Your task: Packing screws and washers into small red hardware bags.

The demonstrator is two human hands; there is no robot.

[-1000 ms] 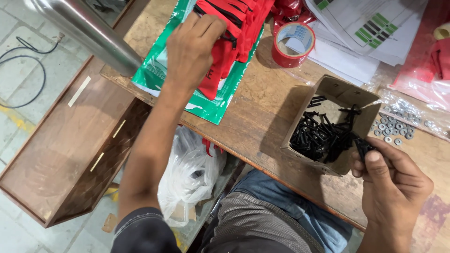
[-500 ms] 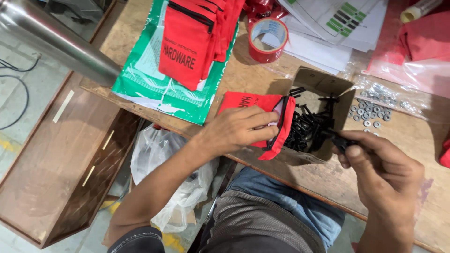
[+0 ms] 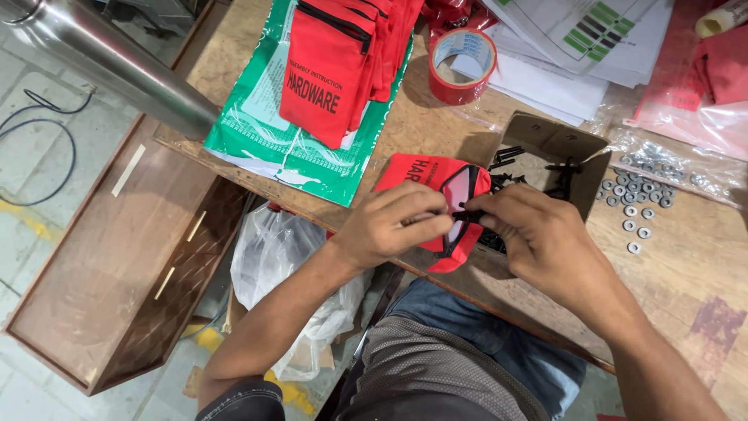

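Red fabric pouch [image 3: 436,204] sits at the near edge of the wooden desk [image 3: 686,273], pinched at its open zipper mouth by the left hand [image 3: 389,226], fingers closed on the cloth. Right hand [image 3: 541,234] grips black screws [image 3: 467,214] at that opening. Just behind lies a cardboard box [image 3: 580,148] of more black screws, washers [image 3: 639,204] beside it. Farther back: a stack of red pouches [image 3: 335,66] on a green bag [image 3: 265,144], and red tape [image 3: 461,66]
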